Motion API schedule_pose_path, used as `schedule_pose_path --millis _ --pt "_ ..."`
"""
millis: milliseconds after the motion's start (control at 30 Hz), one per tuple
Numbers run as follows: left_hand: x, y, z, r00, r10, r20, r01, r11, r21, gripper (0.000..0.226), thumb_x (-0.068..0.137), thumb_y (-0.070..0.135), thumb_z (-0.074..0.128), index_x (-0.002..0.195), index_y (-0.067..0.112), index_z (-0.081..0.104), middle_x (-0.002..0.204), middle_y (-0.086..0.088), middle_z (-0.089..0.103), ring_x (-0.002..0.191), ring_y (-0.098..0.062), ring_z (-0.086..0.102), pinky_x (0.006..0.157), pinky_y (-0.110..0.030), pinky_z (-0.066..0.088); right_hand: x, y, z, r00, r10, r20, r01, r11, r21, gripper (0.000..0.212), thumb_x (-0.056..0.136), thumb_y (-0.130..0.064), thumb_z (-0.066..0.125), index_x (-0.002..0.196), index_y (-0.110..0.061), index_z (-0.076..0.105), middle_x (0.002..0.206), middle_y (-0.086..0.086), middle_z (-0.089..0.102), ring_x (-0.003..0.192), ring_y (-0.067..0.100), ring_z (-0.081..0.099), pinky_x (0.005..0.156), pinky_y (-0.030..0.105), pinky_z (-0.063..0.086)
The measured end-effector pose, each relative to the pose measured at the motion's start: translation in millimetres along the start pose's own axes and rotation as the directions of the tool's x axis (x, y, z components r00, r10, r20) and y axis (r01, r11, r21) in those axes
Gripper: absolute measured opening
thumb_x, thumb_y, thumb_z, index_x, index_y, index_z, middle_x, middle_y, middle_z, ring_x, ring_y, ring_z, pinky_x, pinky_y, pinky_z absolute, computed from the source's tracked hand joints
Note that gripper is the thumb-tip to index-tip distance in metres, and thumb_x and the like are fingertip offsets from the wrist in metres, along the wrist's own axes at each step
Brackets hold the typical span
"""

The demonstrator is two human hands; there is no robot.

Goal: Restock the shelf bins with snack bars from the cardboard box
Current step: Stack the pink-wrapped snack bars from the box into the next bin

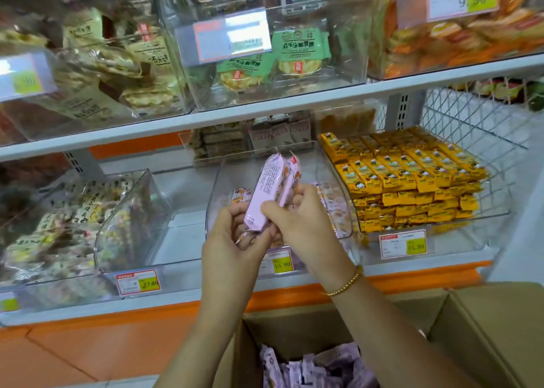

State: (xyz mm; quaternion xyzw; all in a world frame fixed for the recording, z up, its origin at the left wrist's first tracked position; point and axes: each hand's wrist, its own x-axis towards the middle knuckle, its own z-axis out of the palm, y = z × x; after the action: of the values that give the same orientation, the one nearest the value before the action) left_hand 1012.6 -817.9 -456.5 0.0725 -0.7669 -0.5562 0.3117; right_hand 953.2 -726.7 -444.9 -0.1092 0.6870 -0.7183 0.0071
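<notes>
1. Head view, centre of frame: my left hand [232,236] and right hand [298,218] both had fingers curled snug round a small bunch of pink snack bars [269,189], held upright in front of the clear bin [213,193].
2. Bottom right: the cardboard box [477,328] sat open, with loose bars [312,368] piled inside.

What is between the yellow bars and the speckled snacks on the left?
In the head view, a clear bin holding a few pink bars, plus bare shelf.
</notes>
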Motion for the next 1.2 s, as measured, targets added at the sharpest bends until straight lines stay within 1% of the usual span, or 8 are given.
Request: schedule_pose_path --millis 67,133,300,467,733,867,967,1200 --pt "3 -13 2 0.994 -0.037 0.105 0.010 0.971 0.240 0.047 0.077 0.011 0.076 0.118 0.022 0.055 0.115 0.004 0.065 0.104 -0.003 0.062 0.087 -0.014 0.045 22 -8 -11 0.999 -0.049 -0.003 0.047 0.971 -0.236 0.034 0.077 -0.025 0.071 0.096 -0.016 0.045 0.082 -0.002 0.060 0.067 0.007 0.057 0.051 0.009 0.044" --pt "3 -26 0 0.982 -0.083 0.170 -0.024 0.835 0.550 0.055 0.081 0.019 0.071 0.132 0.021 0.051 0.127 0.004 0.059 0.115 -0.011 0.056 0.091 -0.017 0.038 55 -8 -20 0.995 -0.087 -0.047 0.055 0.881 -0.469 0.046 0.080 -0.031 0.069 0.109 -0.005 0.045 0.093 0.008 0.062 0.069 0.015 0.056 0.043 0.015 0.036" --pt "-3 -45 -6 0.953 -0.131 0.272 -0.105 0.701 0.705 0.045 0.087 0.023 0.062 0.131 0.027 0.051 0.129 0.006 0.057 0.112 -0.013 0.055 0.090 -0.019 0.039 132 29 -16 0.995 0.016 -0.096 -0.085 0.616 -0.783 0.081 0.081 -0.041 0.072 0.137 -0.002 0.029 0.124 0.015 0.058 0.109 0.033 0.059 0.077 0.035 0.049" --pt "1 -49 -6 0.952 -0.103 0.290 -0.141 0.692 0.708 0.047 0.090 0.026 0.059 0.135 0.031 0.046 0.135 0.009 0.051 0.115 -0.008 0.053 0.095 -0.017 0.039 158 68 -5 0.981 0.106 -0.164 -0.193 0.416 -0.889 0.078 0.086 -0.033 0.067 0.142 -0.006 0.020 0.133 0.019 0.051 0.122 0.034 0.050 0.090 0.040 0.048" --pt "2 -56 -10 0.947 -0.056 0.318 -0.180 0.725 0.665 0.052 0.091 0.025 0.060 0.139 0.030 0.041 0.139 0.011 0.048 0.124 -0.007 0.047 0.101 -0.018 0.035 156 67 -7 0.970 0.241 0.003 -0.122 0.499 -0.858 0.040 0.097 -0.018 0.044 0.132 0.002 0.047 0.137 0.020 0.046 0.121 0.031 0.050 0.092 0.029 0.043" --pt "-1 -57 -15 0.935 0.012 0.356 -0.237 0.765 0.598 0.051 0.087 0.021 0.066 0.134 0.025 0.049 0.134 0.009 0.052 0.121 -0.009 0.049 0.093 -0.007 0.029 116 50 -12 0.998 -0.016 0.061 0.058 0.628 -0.776 0.019 0.093 -0.012 0.048 0.089 0.001 0.061 0.095 0.015 0.064 0.083 0.028 0.062 0.066 0.033 0.049" --pt "-7 -59 -22 0.933 0.109 0.342 -0.289 0.792 0.538 0.045 0.082 0.011 0.071 0.124 0.018 0.059 0.122 0.009 0.058 0.111 -0.005 0.051 0.085 0.007 0.021 57 40 -21 0.947 -0.299 0.120 0.299 0.675 -0.674 0.023 0.091 -0.013 0.052 0.069 -0.011 0.055 0.064 -0.002 0.054 0.063 0.009 0.051 0.056 0.019 0.037" --pt "-33 -67 -37 0.930 0.102 0.353 -0.299 0.770 0.564 0.025 0.083 0.020 0.065 0.107 0.015 0.068 0.106 0.002 0.068 0.092 -0.009 0.061 0.079 -0.004 0.035 -30 95 -56 0.884 -0.412 0.222 0.466 0.732 -0.497 0.013 0.086 -0.015 0.067 0.076 -0.015 0.058 0.073 -0.010 0.049 0.067 -0.005 0.046 0.065 0.003 0.033"
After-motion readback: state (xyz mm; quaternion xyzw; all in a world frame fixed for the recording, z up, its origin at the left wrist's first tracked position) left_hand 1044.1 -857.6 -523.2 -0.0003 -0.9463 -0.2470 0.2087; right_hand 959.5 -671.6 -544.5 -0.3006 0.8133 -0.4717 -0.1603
